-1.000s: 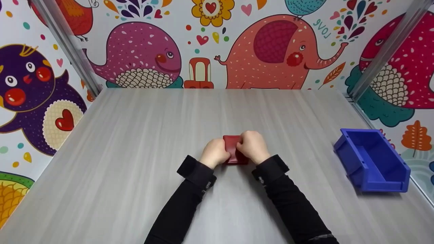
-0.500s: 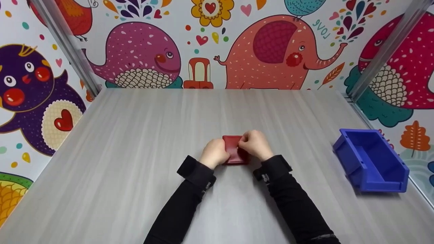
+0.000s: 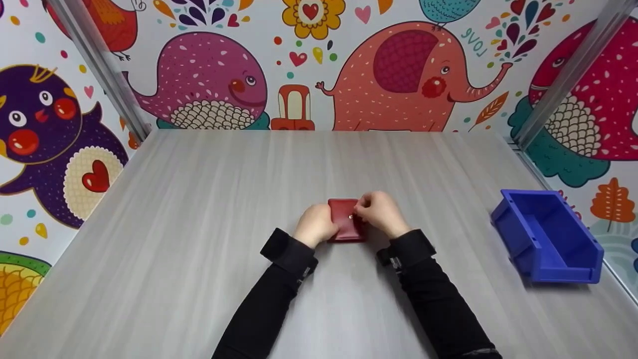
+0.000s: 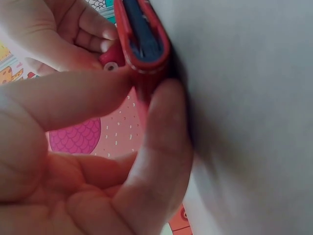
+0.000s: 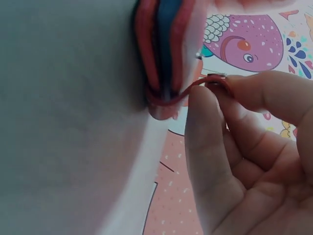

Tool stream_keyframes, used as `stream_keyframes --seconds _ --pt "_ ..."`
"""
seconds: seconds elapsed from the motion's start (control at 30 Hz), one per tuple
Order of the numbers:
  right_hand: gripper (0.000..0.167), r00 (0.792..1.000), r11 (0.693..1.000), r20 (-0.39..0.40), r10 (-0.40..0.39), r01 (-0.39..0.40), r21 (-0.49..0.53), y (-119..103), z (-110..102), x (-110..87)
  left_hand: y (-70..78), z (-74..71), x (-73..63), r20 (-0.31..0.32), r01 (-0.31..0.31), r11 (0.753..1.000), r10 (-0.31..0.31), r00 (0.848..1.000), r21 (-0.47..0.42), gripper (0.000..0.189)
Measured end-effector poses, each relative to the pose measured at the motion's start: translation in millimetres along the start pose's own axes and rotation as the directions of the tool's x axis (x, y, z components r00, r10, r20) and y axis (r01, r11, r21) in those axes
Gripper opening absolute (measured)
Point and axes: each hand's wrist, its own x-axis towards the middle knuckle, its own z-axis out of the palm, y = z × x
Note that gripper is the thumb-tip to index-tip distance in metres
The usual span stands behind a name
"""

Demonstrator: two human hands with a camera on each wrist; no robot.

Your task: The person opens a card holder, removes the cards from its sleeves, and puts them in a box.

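Observation:
A small red wallet [image 3: 343,224] lies on the table between both hands, a metal snap stud [image 3: 351,217] showing on its upper face. My left hand [image 3: 315,225] pinches its left side between thumb and finger, as the left wrist view confirms. On the other side, my right hand [image 3: 383,214] pinches the wallet's narrow red strap [image 5: 194,84], which curves up from the wallet's edge. The strap's ring-shaped snap [image 4: 111,66] appears in the left wrist view beside the right fingers. Dark layers inside the wallet show at its end.
A blue open-front plastic bin [image 3: 513,239] stands on the table's right side. The pale wood-grain table [image 3: 199,199] is bounded by walls with cartoon animals and metal corner posts [image 3: 99,70].
My right hand has drawn slightly to the right with the strap, and the snap stud on the wallet's face has come into sight. The left hand and the wallet stay put.

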Motion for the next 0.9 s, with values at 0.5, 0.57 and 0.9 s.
stream_keyframes --seconds 0.5,0.57,0.9 --pt "0.009 0.994 0.996 -0.073 -0.086 0.088 0.022 17.1 -15.2 -5.8 0.6 1.0 -0.1 -0.012 -0.004 1.000 0.004 1.000 0.006 0.018" --pt "0.008 0.996 0.997 -0.061 -0.070 0.072 0.039 18.7 -16.6 -6.1 0.9 1.0 -0.2 -0.007 0.001 1.000 -0.001 1.000 0.002 0.018" --pt "0.007 0.998 1.000 -0.057 -0.005 0.003 -0.027 24.0 -23.7 -6.6 1.5 0.9 0.9 0.004 0.015 1.000 -0.015 1.000 -0.002 0.018"
